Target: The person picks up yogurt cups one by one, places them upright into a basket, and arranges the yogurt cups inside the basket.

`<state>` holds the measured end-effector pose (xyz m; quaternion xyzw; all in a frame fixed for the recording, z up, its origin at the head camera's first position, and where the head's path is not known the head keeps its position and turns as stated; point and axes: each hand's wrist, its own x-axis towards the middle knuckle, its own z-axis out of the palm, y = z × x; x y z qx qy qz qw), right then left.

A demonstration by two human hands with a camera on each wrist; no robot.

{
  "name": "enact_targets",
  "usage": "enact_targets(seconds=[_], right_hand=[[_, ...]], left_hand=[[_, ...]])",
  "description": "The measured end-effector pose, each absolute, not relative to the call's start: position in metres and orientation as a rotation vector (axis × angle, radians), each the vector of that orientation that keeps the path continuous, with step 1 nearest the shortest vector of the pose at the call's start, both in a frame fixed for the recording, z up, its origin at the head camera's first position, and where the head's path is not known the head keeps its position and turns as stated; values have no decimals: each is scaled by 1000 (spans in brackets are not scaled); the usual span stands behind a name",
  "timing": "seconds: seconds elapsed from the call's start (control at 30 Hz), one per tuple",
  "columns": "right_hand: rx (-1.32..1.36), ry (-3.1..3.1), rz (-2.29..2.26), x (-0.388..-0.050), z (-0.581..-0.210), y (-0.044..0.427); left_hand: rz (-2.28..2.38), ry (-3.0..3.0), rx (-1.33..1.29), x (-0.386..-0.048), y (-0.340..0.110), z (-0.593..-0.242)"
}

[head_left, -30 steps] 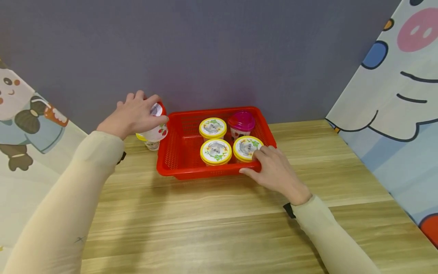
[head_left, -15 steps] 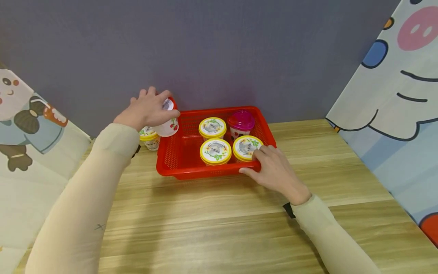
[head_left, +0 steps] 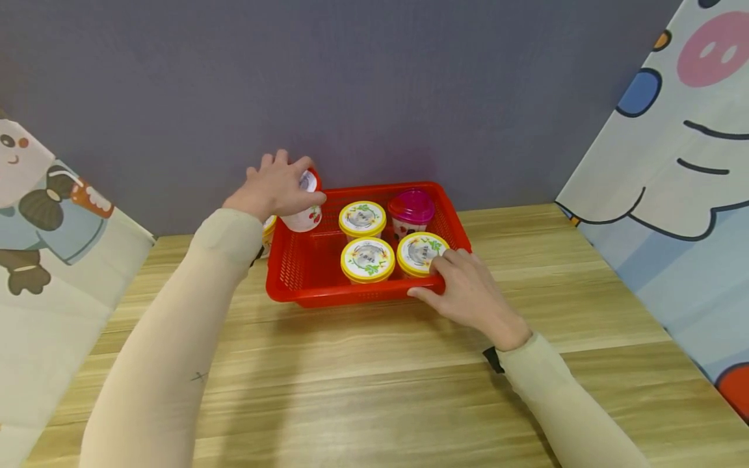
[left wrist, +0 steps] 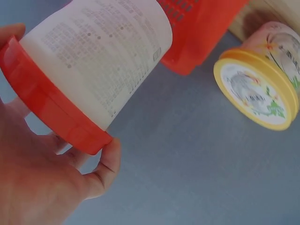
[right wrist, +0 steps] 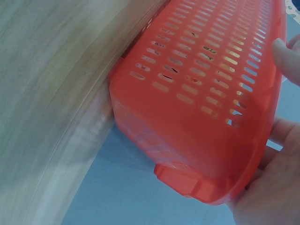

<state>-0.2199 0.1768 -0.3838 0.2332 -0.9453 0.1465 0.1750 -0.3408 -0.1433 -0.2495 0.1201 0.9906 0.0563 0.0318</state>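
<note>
My left hand [head_left: 275,186] grips a white paper tub with a red lid [head_left: 305,219] by its lid, over the left back part of a red plastic basket [head_left: 345,294]. In the left wrist view, fine print covers the tub's side, and fingers and thumb curl around the red lid. My right hand [head_left: 471,296] holds the basket's rim at its front right corner, thumb outside and fingers over the edge. Inside the basket stand a yellow-lidded tub [head_left: 361,219] at the back, two more yellow-lidded tubs [head_left: 367,259] in front, and a cup with a magenta lid [head_left: 412,208].
Another yellow-lidded tub [left wrist: 255,93] stands on the wooden table [head_left: 328,383] just left of the basket, mostly behind my left wrist in the head view. A grey wall [head_left: 374,91] rises right behind the basket. Cartoon-printed panels [head_left: 690,169] flank both sides.
My left hand has carried the red-lidded tub rightward, from beside the basket to above its left part. The right hand and the basket have stayed in place.
</note>
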Motion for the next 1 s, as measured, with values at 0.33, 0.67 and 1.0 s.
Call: enact_targets(seconds=[0.33,0.67,1.0], right_hand=[[665,-2668,413,-219,-383,178],[665,-2697,420,-219,-382,177],[662,-2688,415,-218,-383,177]], left_hand=[[115,3002,413,-346,-129,-265],[64,2966,461,-349,-127,-283],[9,2919,510,-351,-127,-294]])
